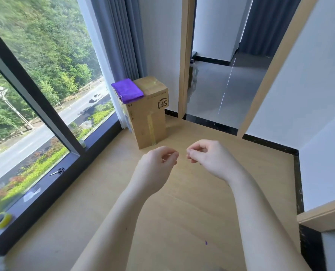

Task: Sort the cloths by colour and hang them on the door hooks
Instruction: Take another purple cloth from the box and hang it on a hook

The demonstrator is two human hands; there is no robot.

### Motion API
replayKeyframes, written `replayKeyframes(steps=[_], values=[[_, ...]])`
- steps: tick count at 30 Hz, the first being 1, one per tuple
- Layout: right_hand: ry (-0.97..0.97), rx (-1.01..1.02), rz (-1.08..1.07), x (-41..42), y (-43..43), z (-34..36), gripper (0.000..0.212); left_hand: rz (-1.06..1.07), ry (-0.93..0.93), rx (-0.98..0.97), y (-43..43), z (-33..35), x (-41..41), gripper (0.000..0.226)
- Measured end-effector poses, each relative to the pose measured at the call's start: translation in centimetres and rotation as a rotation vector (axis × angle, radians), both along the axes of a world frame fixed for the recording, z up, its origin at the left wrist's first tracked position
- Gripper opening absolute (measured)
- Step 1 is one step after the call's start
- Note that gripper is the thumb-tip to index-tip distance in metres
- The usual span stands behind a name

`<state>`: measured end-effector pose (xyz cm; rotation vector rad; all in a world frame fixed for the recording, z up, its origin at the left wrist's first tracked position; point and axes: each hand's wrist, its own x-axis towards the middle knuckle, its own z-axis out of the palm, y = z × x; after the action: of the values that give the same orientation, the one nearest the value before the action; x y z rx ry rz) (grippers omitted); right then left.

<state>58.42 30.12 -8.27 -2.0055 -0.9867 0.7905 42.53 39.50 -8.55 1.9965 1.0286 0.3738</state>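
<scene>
A folded purple cloth (pixel 127 92) lies on top of a tall cardboard box (pixel 150 116) that stands in the corner by the curtain. My left hand (pixel 155 165) and my right hand (pixel 207 156) hover side by side over the wooden floor, nearer to me than the box. Both have the fingers loosely curled and I see nothing held in either. No door hooks are in view.
A large window (pixel 35 90) fills the left side; scissors (pixel 58 171) and a yellow tape roll (pixel 1 220) lie on its dark sill. Grey curtains (pixel 121 36) hang behind the box. An open doorway (pixel 221 79) leads to a tiled room.
</scene>
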Motion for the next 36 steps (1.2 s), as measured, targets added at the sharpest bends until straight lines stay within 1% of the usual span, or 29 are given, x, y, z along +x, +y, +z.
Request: replayKeyframes(steps=[6,10,13,20,25,27,36], values=[[-0.010,-0.020,0.018,1.0,5.5,-0.1,0.012,0.005,-0.003,-0.003,4.8,-0.6,0.7,0.018],[0.022,-0.013,0.053,2.1,9.6,-0.9,0.007,0.044,-0.007,0.002,7.9,-1.2,1.8,0.018],[0.040,-0.008,0.089,3.8,12.8,-1.5,0.014,0.076,-0.012,0.017,10.5,-1.6,3.4,0.017],[0.036,-0.037,0.179,10.6,21.7,-1.4,0.016,0.147,-0.003,0.035,18.2,-1.3,9.7,0.017],[0.040,-0.006,0.222,15.4,27.6,-0.5,0.034,0.208,-0.013,0.030,23.3,-0.8,14.5,0.015],[0.043,-0.005,0.242,17.0,29.5,-0.5,0.038,0.231,-0.011,0.025,24.9,-0.8,15.9,0.016],[0.065,-0.052,0.334,20.1,36.3,-2.0,0.033,0.283,0.040,-0.003,30.7,-1.8,18.7,0.015]])
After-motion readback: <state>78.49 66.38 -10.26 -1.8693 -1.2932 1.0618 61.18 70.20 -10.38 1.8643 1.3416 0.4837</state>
